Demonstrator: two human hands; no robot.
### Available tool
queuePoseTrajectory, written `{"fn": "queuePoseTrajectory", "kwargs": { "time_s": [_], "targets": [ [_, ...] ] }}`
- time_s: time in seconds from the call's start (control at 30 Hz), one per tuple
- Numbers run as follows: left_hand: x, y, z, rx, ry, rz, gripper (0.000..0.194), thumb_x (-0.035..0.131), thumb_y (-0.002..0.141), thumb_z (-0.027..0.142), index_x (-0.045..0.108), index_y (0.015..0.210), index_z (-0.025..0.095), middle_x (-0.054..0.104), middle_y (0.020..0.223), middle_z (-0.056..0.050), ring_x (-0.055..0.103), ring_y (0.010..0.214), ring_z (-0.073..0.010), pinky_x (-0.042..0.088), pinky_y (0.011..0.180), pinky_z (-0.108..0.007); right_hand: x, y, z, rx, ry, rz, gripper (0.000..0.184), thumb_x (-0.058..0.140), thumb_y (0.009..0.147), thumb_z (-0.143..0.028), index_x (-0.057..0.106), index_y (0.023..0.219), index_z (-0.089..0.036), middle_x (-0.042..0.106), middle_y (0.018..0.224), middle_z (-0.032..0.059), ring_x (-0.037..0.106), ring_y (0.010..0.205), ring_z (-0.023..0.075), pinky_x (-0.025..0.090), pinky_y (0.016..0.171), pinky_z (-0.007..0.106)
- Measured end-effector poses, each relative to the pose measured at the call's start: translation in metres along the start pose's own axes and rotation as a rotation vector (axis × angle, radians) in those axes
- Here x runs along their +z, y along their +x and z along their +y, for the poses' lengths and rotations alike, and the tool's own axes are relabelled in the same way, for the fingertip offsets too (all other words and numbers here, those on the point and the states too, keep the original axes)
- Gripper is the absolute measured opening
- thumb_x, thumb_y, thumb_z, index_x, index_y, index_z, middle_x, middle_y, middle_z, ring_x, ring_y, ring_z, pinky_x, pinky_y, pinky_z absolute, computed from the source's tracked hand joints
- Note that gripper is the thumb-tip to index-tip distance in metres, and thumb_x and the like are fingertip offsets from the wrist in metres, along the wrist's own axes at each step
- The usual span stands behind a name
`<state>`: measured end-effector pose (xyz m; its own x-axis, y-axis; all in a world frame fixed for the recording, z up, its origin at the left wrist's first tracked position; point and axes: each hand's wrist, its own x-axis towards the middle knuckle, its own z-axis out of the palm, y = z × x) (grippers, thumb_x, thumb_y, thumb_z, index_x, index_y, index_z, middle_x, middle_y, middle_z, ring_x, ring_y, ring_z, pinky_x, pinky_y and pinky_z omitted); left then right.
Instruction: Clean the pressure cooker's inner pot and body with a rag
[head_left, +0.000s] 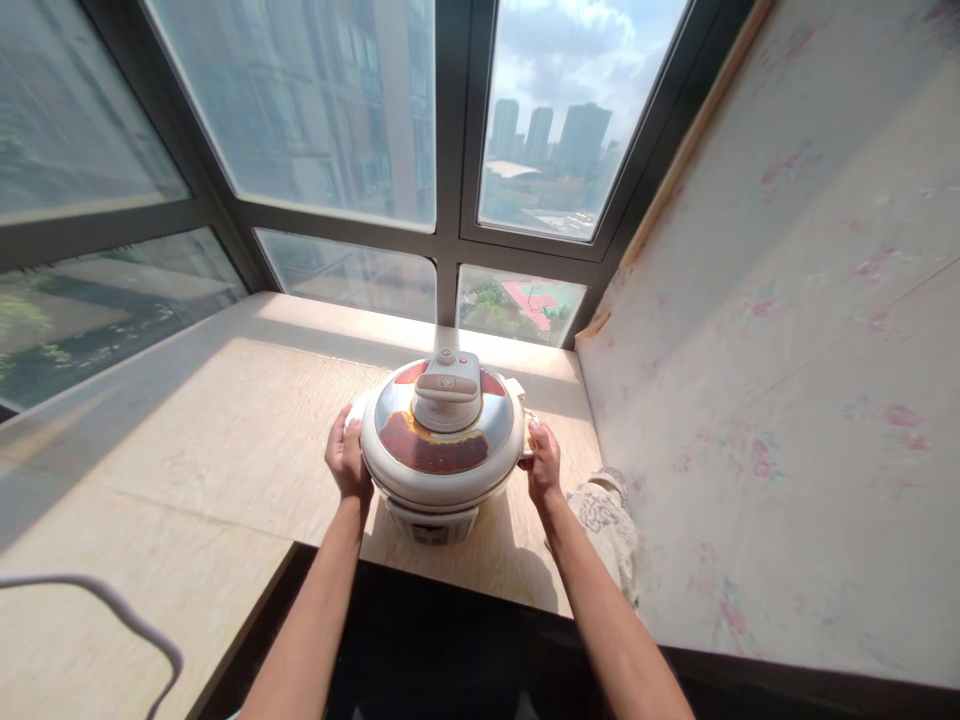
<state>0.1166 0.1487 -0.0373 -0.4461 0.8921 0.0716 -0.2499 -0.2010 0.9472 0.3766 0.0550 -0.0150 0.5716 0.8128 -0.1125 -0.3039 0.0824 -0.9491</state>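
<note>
A white electric pressure cooker (442, 440) with a silver and red lid and a white top handle stands on a pale stone windowsill counter (225, 420), near its front edge. My left hand (346, 458) grips the cooker's left side handle, fingers curled round it. My right hand (543, 460) is closed on the right side handle. Both arms reach straight forward from below.
Large dark-framed windows (450, 200) rise behind the counter, looking onto city buildings. A floral-patterned wall (787, 350) closes the right side. A patterned cloth (607, 520) lies by the wall at my right forearm. A thin grey cable loop (120, 610) sits at the lower left.
</note>
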Motion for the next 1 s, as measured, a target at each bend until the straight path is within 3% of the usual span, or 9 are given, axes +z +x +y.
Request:
{"fn": "queuePoseTrajectory", "kwargs": {
  "time_s": [0.33, 0.53, 0.67, 0.87, 1.0],
  "targets": [
    [-0.002, -0.002, 0.003, -0.059, -0.049, 0.001, 0.059, 0.075, 0.082, 0.048, 0.068, 0.131, 0.015, 0.072, 0.128, -0.016, 0.07, 0.116, -0.0287, 0.053, 0.107, -0.042, -0.002, 0.002, 0.008, -0.041, 0.05, -0.024, 0.049, 0.071, 0.075, -0.065, 0.047, 0.087, -0.024, 0.034, 0.06, -0.0107, 0.026, 0.044, 0.0066, 0.022, 0.037, 0.02],
    [-0.009, 0.001, 0.005, -0.139, -0.092, -0.069, 0.068, 0.082, 0.077, 0.051, 0.067, 0.134, 0.017, 0.072, 0.126, -0.015, 0.07, 0.115, -0.0269, 0.056, 0.103, -0.038, -0.009, 0.001, 0.012, -0.041, 0.016, -0.006, 0.065, 0.07, 0.075, -0.071, 0.052, 0.114, -0.022, 0.046, 0.066, -0.0095, 0.037, 0.046, 0.0077, 0.03, 0.04, 0.02],
    [-0.012, 0.003, 0.006, -0.158, -0.114, -0.096, 0.07, 0.084, 0.074, 0.049, 0.067, 0.135, 0.017, 0.073, 0.125, -0.014, 0.072, 0.109, -0.0253, 0.057, 0.099, -0.036, -0.022, 0.007, 0.006, -0.091, -0.105, -0.037, 0.074, 0.072, 0.072, -0.07, 0.05, 0.121, -0.02, 0.054, 0.073, -0.0062, 0.045, 0.051, 0.0097, 0.037, 0.045, 0.022],
    [-0.019, 0.009, 0.011, -0.226, -0.052, -0.138, 0.076, 0.084, 0.073, 0.047, 0.064, 0.139, 0.016, 0.075, 0.109, -0.012, 0.072, 0.091, -0.021, 0.059, 0.085, -0.032, -0.041, 0.013, -0.011, -0.07, -0.282, -0.011, 0.082, 0.08, 0.064, -0.068, 0.054, 0.123, -0.018, 0.064, 0.104, 0.0077, 0.063, 0.074, 0.0186, 0.052, 0.054, 0.028],
    [-0.022, 0.015, 0.014, -0.191, 0.052, -0.182, 0.073, 0.082, 0.071, 0.05, 0.068, 0.134, 0.015, 0.075, 0.099, -0.01, 0.07, 0.085, -0.0196, 0.057, 0.078, -0.031, -0.039, 0.005, -0.037, -0.239, -0.411, 0.07, 0.071, 0.08, 0.071, -0.062, 0.058, 0.125, -0.021, 0.06, 0.133, 0.0162, 0.066, 0.104, 0.0272, 0.06, 0.074, 0.037]
  ]
}}
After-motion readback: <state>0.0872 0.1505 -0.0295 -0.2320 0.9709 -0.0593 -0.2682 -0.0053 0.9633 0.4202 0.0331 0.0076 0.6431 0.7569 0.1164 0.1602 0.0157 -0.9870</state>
